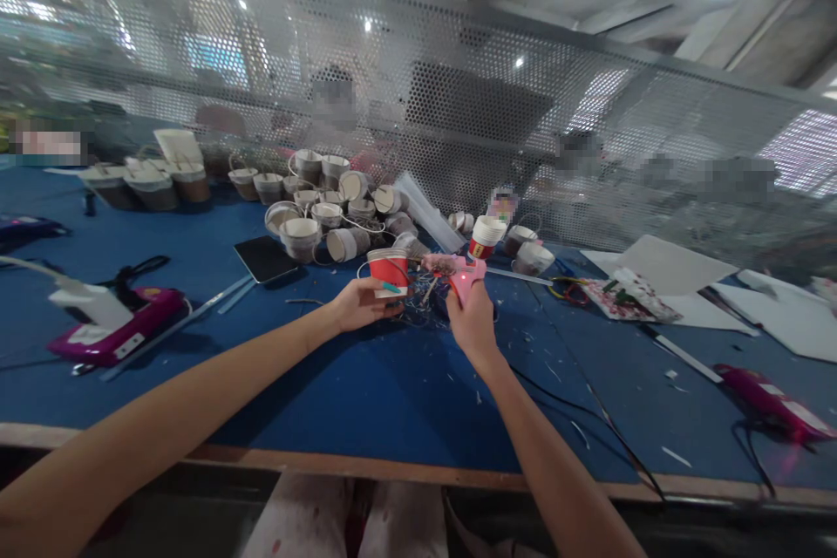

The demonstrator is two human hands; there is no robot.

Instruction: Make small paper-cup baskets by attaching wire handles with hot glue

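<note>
My left hand (364, 305) is closed around a red and white paper cup (391, 268) with a thin cord looped at its rim. In my right hand (472, 321) is a pink hot glue gun (466, 275), a red light glowing on its body and a clear glue stick (520, 276) jutting from its back. The gun's nozzle points left, close by the cup's right side; whether it touches is too small to tell. Tangled cord scraps (428, 292) lie below the nozzle. Behind the gun stands a stack of red and white cups (487, 235).
Several small grey-white buckets with cord handles (301, 237) crowd the back of the blue table (366, 392). At left are a dark phone (265, 259) and a purple power strip (124, 327). A second purple power strip (775, 401), papers (680, 266) and a black cable (575, 405) lie at right.
</note>
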